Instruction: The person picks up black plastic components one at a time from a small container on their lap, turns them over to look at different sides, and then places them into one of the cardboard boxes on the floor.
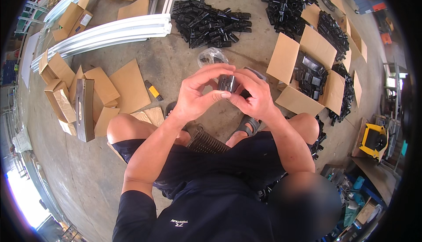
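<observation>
My left hand and my right hand meet in front of me over my knees. Both grip a small black ribbed plastic part between fingertips and thumbs. I sit low on a concrete floor with my knees apart. A black ribbed piece lies between my legs. An open cardboard box with several black parts stands just right of my right hand.
Piles of black plastic parts lie ahead on the floor. White metal rails run at upper left. Flattened and small cardboard boxes crowd the left. A yellow utility knife lies near them. A yellow tool sits at right.
</observation>
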### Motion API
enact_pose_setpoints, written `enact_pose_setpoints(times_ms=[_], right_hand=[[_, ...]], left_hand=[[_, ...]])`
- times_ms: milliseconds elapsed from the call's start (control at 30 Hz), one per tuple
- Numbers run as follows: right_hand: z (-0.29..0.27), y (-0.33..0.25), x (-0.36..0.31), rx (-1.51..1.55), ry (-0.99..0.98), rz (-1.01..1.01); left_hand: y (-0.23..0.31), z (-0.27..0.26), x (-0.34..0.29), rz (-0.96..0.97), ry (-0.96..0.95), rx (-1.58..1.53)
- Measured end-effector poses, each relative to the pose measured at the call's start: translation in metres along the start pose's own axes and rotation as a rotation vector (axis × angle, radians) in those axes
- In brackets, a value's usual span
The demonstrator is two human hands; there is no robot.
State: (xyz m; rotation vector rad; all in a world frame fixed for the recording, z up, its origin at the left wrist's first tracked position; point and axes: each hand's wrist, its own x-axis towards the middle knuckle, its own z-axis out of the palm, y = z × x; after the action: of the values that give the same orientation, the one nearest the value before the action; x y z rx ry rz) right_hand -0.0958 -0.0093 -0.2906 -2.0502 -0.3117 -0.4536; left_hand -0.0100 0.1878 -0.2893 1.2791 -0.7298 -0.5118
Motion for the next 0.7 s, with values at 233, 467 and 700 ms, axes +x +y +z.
enact_pose_setpoints(times_ms=[233,467,700], right_hand=[[-0.0006,-0.0021,0.0005,-0.001,0.001,-0.001],[0.0020,-0.0042,0.0027,0.020,0.001,0.029],[-0.0010,-0.0061,0.0002,0.051,-0.049,0.107]], left_hand=[[0.0013,0.0019,0.0005,-0.039,-0.009,0.009],[-0.0058,0.0015,-0.0018,-0.052,0.020,-0.138],[-0.0053,0.0036,-0.0007,-0.068,0.012,-0.276]])
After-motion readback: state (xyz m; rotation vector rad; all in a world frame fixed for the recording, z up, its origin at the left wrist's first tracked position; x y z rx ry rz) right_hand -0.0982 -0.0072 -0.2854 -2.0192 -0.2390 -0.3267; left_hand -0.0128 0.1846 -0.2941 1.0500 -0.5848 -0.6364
